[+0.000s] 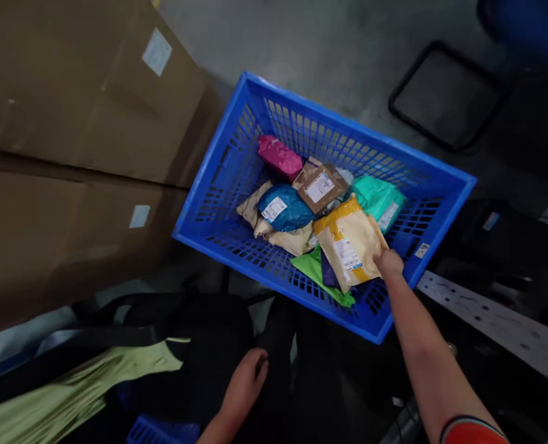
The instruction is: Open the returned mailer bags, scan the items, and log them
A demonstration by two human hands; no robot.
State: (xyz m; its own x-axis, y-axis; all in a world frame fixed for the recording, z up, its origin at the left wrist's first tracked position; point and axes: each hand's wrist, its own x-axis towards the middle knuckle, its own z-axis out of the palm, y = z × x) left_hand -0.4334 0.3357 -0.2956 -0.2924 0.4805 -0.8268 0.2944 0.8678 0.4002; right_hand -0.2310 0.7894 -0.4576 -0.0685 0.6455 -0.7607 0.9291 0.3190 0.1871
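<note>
My right hand [389, 264] reaches into a blue plastic crate [274, 280] and grips the right edge of a padded envelope [356, 237] with yellow tape and a white label. Under and beside the envelope lie a bright green bag [311, 265] and a teal-green bag [371, 196]. Further left in the crate are a brown cardboard parcel [332, 185], a dark blue parcel [292, 209] and a pink parcel [281, 158]. My left hand [249, 377] hangs outside the crate, near my leg, its fingers loosely curled with the thumb against them and nothing visible in them.
Large stacked cardboard boxes [70, 98] stand close on the left. A yellow-green cloth [93, 382] hangs at lower left, by a dark chair [200, 333]. A black metal frame leg [424, 126] rests on the floor at upper right. A perforated metal strip [491, 314] runs along the right.
</note>
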